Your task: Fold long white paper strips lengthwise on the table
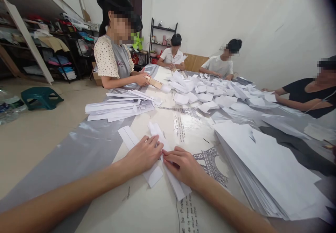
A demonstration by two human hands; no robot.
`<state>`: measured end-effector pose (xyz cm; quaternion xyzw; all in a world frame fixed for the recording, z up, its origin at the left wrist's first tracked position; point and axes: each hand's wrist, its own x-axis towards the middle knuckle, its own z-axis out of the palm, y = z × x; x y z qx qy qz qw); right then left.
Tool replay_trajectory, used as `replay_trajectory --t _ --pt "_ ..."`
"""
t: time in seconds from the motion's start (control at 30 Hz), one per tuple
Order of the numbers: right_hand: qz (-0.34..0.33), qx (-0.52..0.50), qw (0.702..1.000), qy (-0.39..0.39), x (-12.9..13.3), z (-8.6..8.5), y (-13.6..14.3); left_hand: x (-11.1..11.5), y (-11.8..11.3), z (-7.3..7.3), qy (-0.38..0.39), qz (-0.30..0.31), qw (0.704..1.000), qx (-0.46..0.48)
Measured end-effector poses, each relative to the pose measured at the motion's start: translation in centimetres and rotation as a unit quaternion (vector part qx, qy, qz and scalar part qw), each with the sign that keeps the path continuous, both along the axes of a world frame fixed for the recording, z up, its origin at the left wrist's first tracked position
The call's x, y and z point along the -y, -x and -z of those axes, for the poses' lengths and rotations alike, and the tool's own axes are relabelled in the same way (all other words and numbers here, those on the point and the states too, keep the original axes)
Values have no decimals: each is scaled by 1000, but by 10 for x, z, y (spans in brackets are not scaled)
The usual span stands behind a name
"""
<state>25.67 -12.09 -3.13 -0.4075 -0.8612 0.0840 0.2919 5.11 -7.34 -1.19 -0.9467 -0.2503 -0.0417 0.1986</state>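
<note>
A long folded white paper strip lies slantwise on the table in front of me. My left hand presses its curled fingers on the upper half of this strip. From the right, my right hand pinches the strip's middle, thumb and fingertips together, almost touching the left fingers. Partly under my left hand rests a second folded strip, with its two ends showing. My fingers hide the middle of both strips.
Stacked white sheets stand at right. Folded strips are piled at left, and many folded paper pieces spread farther back. A co-worker stands left holding a wooden-handled brush; several others sit around the printed tablecloth. A green stool is on the floor.
</note>
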Motion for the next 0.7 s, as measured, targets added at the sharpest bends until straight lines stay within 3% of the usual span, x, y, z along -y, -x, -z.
replay_trajectory --t 0.2,0.37,0.53,0.7 --pt "6 3 1000 -1 1 0 0 2 -2 -3 -14 -25 1000 -5" --pt "13 13 1000 -10 3 0 2 2 1 9 -1 -44 997 64" --pt "33 2 999 -36 5 4 7 1 1 20 -16 -107 988 113" --pt "41 6 998 -39 6 6 8 -2 0 12 6 -103 991 84"
